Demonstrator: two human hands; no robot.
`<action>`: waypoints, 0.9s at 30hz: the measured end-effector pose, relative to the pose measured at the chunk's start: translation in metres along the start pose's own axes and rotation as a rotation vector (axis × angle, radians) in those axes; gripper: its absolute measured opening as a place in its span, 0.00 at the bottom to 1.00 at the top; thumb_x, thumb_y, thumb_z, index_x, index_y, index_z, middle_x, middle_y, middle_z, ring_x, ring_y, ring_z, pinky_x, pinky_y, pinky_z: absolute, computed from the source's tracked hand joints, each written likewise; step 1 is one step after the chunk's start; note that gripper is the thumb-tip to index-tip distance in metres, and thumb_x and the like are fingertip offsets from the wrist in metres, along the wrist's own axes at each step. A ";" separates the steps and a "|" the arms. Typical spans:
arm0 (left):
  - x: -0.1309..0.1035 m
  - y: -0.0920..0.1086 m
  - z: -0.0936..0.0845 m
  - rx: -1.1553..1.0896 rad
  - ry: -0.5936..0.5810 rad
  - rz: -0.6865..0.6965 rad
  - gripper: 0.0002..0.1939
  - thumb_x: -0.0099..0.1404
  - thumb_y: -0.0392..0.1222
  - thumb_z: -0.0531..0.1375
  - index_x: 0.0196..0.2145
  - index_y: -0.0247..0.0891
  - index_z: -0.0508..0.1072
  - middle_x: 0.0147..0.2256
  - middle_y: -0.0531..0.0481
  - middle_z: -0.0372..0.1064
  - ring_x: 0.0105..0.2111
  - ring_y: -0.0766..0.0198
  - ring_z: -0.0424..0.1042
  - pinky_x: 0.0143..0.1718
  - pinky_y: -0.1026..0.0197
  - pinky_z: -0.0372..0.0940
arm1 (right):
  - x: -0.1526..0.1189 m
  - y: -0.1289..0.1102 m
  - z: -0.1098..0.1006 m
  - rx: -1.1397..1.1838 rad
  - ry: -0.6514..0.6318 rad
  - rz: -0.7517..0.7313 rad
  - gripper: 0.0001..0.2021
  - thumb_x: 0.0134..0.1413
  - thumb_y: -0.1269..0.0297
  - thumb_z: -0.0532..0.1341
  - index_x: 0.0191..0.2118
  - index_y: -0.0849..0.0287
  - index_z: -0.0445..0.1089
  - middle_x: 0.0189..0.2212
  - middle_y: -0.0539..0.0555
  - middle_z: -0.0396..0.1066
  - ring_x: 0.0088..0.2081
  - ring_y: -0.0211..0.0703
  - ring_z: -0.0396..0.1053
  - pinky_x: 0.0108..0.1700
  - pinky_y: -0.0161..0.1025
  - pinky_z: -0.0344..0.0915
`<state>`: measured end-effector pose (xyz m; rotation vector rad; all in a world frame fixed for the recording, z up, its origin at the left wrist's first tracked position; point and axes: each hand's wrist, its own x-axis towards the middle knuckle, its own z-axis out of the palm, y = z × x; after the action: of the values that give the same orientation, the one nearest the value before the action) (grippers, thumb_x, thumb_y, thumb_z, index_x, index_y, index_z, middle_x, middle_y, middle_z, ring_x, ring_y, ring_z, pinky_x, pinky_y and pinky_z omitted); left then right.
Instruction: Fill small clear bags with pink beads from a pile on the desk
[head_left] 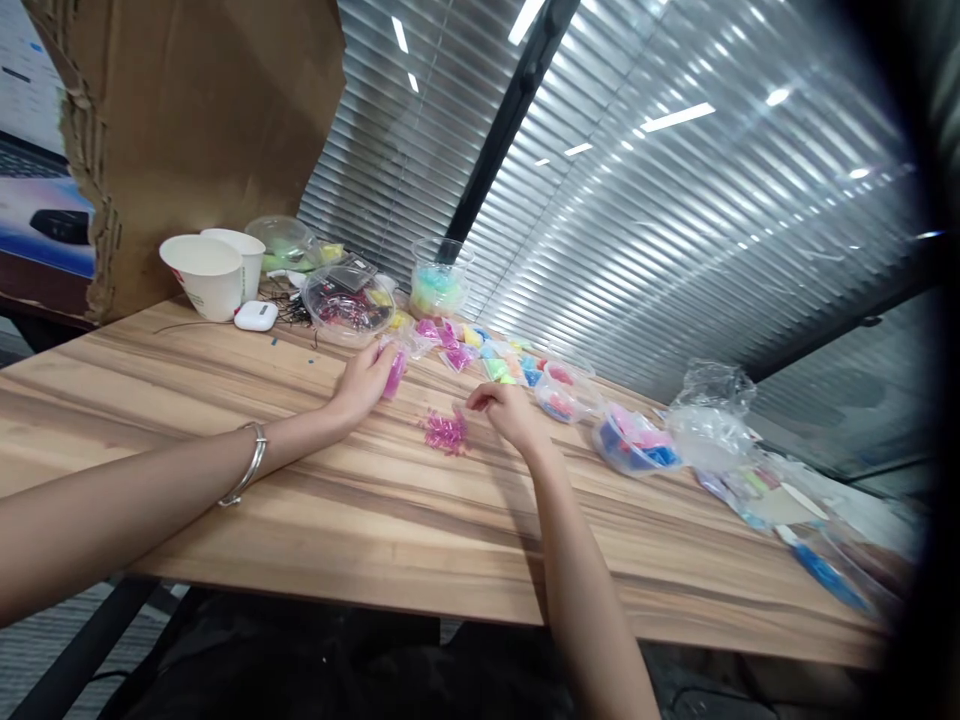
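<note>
My left hand (365, 382) is closed round a small clear bag of pink-purple pieces (394, 374), held just above the wooden table (315, 520). A loose pile of magenta pieces (445, 432) lies on the wood between my two hands. To the right of the pile, my right hand (504, 408) hovers with its thumb and fingertips pinched together. Whatever those fingertips hold, if anything, is too small to name. More magenta packets (454, 352) lie beyond my left hand.
White paper cups (202, 275), a white case (256, 316) and a round clear container (349, 305) stand at the back left. A tall clear cup (439, 285) is behind. Tubs (634, 442) and plastic bags (709, 415) line the right; cardboard (202, 120) rises left.
</note>
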<state>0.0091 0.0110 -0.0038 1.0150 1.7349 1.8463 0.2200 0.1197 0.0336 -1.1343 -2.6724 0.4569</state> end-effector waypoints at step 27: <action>0.008 -0.010 -0.002 0.074 -0.030 0.058 0.21 0.63 0.57 0.50 0.31 0.39 0.73 0.29 0.51 0.73 0.30 0.62 0.68 0.37 0.62 0.59 | -0.014 0.058 -0.021 0.338 -0.849 0.509 0.16 0.31 0.76 0.51 0.29 0.68 0.70 0.24 0.62 0.75 0.26 0.46 0.75 0.28 0.34 0.69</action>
<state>0.0010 0.0168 -0.0112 1.1272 1.7849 1.8040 0.2747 0.1516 0.0316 -1.7906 -2.6713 1.7408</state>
